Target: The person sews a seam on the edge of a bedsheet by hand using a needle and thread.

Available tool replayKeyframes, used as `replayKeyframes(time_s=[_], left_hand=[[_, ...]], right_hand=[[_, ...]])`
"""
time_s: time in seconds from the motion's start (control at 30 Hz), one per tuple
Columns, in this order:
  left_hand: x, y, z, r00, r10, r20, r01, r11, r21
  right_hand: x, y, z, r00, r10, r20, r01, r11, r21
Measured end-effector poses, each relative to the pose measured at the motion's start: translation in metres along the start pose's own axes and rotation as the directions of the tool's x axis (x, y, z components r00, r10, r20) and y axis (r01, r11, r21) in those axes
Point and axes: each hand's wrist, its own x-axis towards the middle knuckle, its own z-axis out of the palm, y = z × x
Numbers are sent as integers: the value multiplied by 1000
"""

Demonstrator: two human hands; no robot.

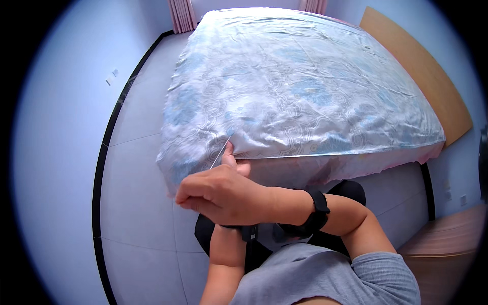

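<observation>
A white cloth cover with blue flowers and grey scrolls (274, 87) lies over a bed. At its near edge, my left hand (235, 160) pinches the cloth's hem, thumb on top, partly hidden behind my right hand. My right hand (221, 194) is closed in front of it, nearer the camera. A taut white thread (220, 152) runs from the cloth beside my left thumb down behind my right hand, whose fingertips point left. Whether a needle is in those fingers cannot be seen.
Pinkish cloth (289, 171) hangs below the hem. A wooden board (423, 76) stands along the bed's right side. Pink curtains (182, 15) hang at the far end. Grey floor tiles (133, 183) and a wall with black skirting (97, 183) are on the left. Brown wooden furniture (442, 236) is at lower right.
</observation>
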Motion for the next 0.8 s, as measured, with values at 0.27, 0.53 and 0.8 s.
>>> replayKeyframes(time_s=[0.27, 0.53, 0.8], left_hand=[[-15, 7, 7, 993, -73, 87, 86, 984, -153], [3, 0, -4, 980, 22, 195, 28, 967, -252], [-9, 0, 4, 994, -27, 106, 53, 968, -246]], right_hand=[[15, -59, -13, 996, -47, 74, 32, 981, 193], [33, -99, -100, 978, -209, -7, 209, 971, 114], [23, -142, -127, 987, -145, 65, 143, 989, 34]])
